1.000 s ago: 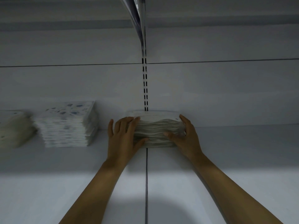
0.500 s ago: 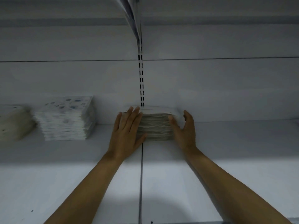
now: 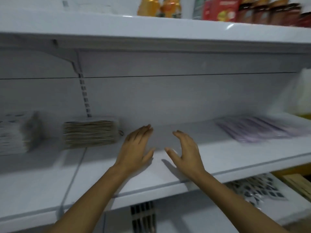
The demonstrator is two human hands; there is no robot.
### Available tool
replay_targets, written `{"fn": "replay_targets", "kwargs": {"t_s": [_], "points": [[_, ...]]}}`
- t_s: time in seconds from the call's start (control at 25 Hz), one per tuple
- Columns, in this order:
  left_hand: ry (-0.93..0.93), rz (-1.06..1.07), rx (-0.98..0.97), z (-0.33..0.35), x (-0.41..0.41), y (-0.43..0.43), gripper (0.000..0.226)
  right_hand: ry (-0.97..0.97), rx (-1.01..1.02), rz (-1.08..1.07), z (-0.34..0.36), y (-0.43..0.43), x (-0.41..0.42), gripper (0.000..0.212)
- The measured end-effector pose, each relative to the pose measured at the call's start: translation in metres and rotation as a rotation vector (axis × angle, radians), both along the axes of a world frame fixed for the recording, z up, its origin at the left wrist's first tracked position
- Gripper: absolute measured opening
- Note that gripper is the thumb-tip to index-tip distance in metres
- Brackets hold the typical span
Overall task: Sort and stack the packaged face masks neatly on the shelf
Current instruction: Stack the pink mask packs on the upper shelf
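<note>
Where the white shelf (image 3: 218, 153) runs off at the left, a blurred dotted stack (image 3: 11, 133) stands against the back wall. Just to its right, across a narrow gap, sits the mask stack (image 3: 90, 133), a squared pile of beige-edged packs at the foot of the slotted upright (image 3: 85, 96). Near that pile but clear of it is the left hand (image 3: 136, 148), released, its fingers straight and together, pointing at the back wall, thumb spread to the right. Beside it, with bare shelf between them, the right hand (image 3: 186, 150) is likewise loose and grips nothing, fingers slightly bent, thumb spread toward the left hand. Whether either hand touches the board cannot be told. Well to the right, purple packs (image 3: 252, 130) lie flat in a loose, smeared spread, and a white bag (image 3: 304, 93) stands at the frame's edge. On the upper shelf (image 3: 101, 26) stand orange bottles (image 3: 158, 7), a red packet (image 3: 220, 8) and dark jars (image 3: 269, 10). Below, at the right, checked packs (image 3: 257, 189) lie on a lower shelf.
</note>
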State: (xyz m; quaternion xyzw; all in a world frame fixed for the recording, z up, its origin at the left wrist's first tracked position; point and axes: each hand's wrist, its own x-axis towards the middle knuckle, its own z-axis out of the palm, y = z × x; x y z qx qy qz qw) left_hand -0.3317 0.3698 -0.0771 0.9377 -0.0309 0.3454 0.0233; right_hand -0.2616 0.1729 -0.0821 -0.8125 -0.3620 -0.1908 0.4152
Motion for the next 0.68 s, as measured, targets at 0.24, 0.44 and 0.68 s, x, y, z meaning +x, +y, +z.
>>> {"fn": "replay_targets", "kwargs": {"t_s": [0.24, 0.44, 0.68], "points": [[0.065, -0.149, -0.022, -0.001, 0.031, -0.189, 0.064, 0.078, 0.055, -0.213, -0.018, -0.210, 0.021, 0.055], [0.107, -0.222, -0.044, -0.004, 0.057, -0.279, 0.064, 0.130, 0.050, -0.255, -0.028, -0.307, 0.031, 0.049], [0.156, -0.230, -0.123, 0.002, 0.109, -0.310, 0.063, 0.125, 0.051, -0.220, -0.025, -0.327, 0.081, 0.043]]}}
